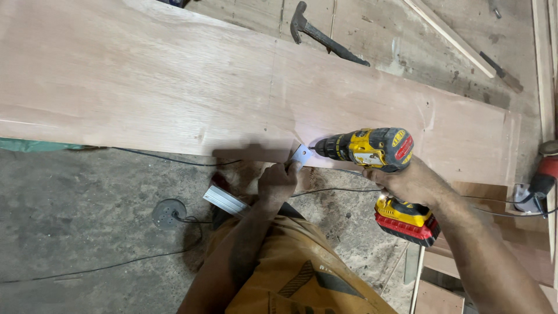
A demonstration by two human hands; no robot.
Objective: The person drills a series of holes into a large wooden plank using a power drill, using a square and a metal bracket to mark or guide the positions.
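The left hand [278,182] pinches a small metal bracket [301,154] against the near edge of a long plywood board [174,87]. The right hand [407,183] is clenched round the grip of a yellow drill [372,148], whose bit points toward nine o'clock, straight at the bracket. The bracket sits at the board's lower edge, just at twelve o'clock from the left hand and touching the drill tip, as far as the view shows; whether a screw is on the bit I cannot tell.

To do this step well, I judge the drill should stay square to the bracket's face, pressed firmly in line with the bit, and the left fingers should stay clear of the tip while holding the bracket flush so it does not spin.

Counted outward: one bracket, one drill with one red-and-yellow battery [407,221], one board. At eight o'clock from the left hand lies one short metal rail [224,200], and beyond it one round grey disc [168,212] on the concrete floor [70,232] with a cable. At twelve o'clock beyond the board lies one hammer [322,35]; at three o'clock, one red power tool [543,177], partly cut off.
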